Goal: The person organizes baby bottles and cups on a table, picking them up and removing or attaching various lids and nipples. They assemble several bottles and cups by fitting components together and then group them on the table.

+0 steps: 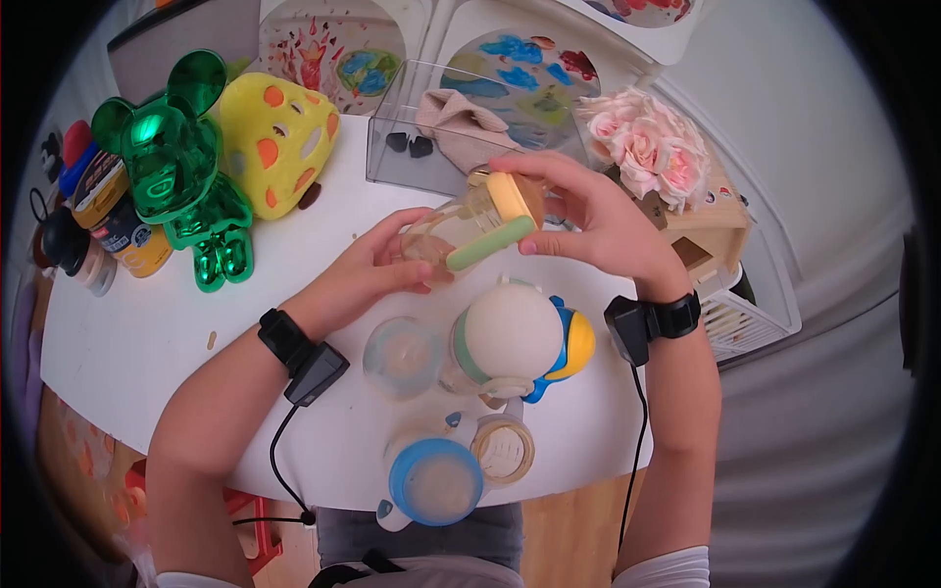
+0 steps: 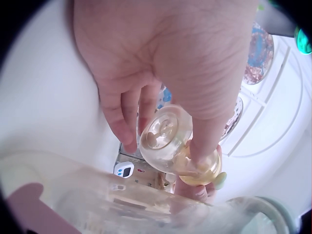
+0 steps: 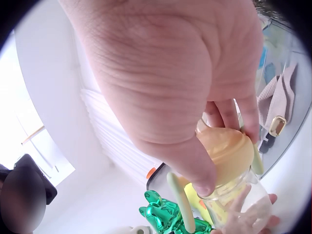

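A clear baby bottle (image 1: 427, 238) with a yellow-orange collar (image 3: 228, 152) and green side handles (image 1: 490, 244) lies tilted in the air between both hands. My left hand (image 1: 368, 267) holds its clear body, and the round base (image 2: 163, 130) faces the left wrist camera. At the other end, my right hand (image 1: 600, 214) grips the collar between thumb and fingers. Below stand a white-domed cup (image 1: 512, 333) with a green ring, a clear round container (image 1: 403, 358), a blue-lidded cup (image 1: 436, 480) with handles, and a beige ring-shaped cap (image 1: 504, 450).
A blue and yellow toy (image 1: 578, 345) sits behind the domed cup. Left are a shiny green bear figure (image 1: 174, 162), a yellow plush (image 1: 274, 147) and several jars. At the back, a clear box (image 1: 392, 162) contains a pinkish cloth (image 1: 461, 127); pink flowers (image 1: 652, 147) stand right.
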Demonstrator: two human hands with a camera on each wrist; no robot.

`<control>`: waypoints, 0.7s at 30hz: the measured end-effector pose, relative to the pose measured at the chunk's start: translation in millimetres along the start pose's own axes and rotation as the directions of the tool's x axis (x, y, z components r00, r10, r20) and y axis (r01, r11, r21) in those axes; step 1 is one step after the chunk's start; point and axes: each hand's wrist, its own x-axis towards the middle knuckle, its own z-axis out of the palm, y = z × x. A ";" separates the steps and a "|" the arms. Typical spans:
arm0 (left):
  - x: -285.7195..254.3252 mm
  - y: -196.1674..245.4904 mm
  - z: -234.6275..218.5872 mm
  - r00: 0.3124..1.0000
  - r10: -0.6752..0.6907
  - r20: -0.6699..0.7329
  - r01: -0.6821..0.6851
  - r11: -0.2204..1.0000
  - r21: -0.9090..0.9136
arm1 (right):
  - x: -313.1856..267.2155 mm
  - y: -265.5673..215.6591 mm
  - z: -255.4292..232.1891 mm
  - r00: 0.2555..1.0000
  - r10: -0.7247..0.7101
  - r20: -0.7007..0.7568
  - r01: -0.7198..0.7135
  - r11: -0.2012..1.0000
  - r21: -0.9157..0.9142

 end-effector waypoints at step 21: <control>2.4 0.6 4.8 0.998 -0.027 -0.051 0.036 0.982 0.185 | -17.9 39.8 1.2 0.990 -0.108 -0.091 0.115 0.991 0.073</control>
